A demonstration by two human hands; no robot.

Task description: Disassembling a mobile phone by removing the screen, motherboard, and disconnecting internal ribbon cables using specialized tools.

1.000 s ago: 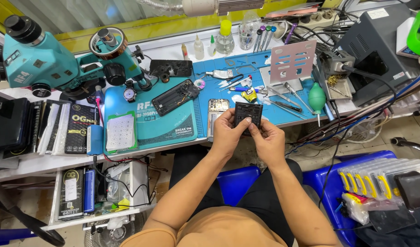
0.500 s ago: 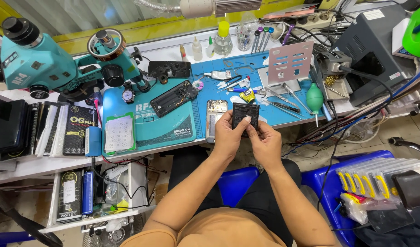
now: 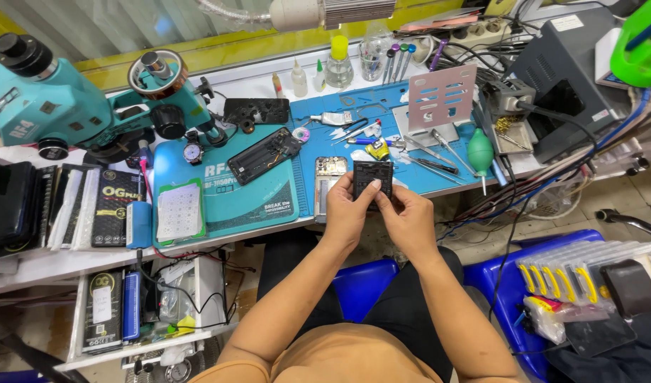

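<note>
Item: small black rectangular part (image 3: 373, 179), held in both my hands above the bench's front edge.

Left to right: teal microscope (image 3: 63, 106); teal work mat (image 3: 226, 195) bearing an opened phone frame (image 3: 264, 155); my left hand (image 3: 348, 213) closed on the part's left side, thumb on its face; my right hand (image 3: 409, 218) closed on its lower right corner; green air blower (image 3: 481, 150).

The person wears a plain tan-orange top whose short sleeves end above the elbows, so both forearms are bare. Dark, near-black trousers cover the legs. The left hand (image 3: 348, 213) and the right hand (image 3: 409, 221) are ungloved, and no ring, watch or band shows on either wrist or on the fingers.
</note>
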